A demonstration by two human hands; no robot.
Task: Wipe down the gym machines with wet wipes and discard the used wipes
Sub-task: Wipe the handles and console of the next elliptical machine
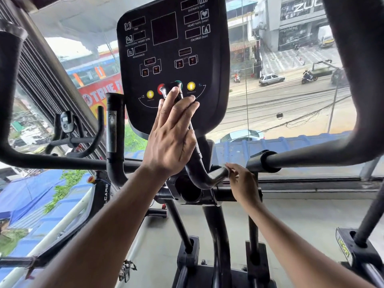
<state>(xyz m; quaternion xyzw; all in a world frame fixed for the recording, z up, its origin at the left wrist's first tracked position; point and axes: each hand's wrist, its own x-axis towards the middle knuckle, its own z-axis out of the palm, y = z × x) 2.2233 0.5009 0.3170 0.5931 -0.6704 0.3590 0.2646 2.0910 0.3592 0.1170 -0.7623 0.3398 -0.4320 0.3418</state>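
Two bare hands are working at the front of a black elliptical machine that is facing a large window over a street. The left hand (171,136) is reaching up to the right-hand upright grip bar (188,129) in front of the console (172,59), its fingers (188,111) lying nearly straight and close together along the bar, with the fingertips just under the console's row of round buttons. Whether the thumb is wrapping round the far side of the bar cannot be told, and no wipe is showing under this hand.

Lower down, where that same bar is bending sideways toward the machine's crossbar (301,161), the right hand (244,183) is pinching a thin, pale, nearly see-through wet wipe (225,166) between thumb and fingertips, pressing it against the curved black end of the bar. The wipe is small and bunched, mostly hidden by the fingers.

A matching upright grip bar (113,129) is standing to the left of the console. Thick moving handles are curving in from both edges of the view, and an exercise bike (68,132) is standing well apart on the left by the window.
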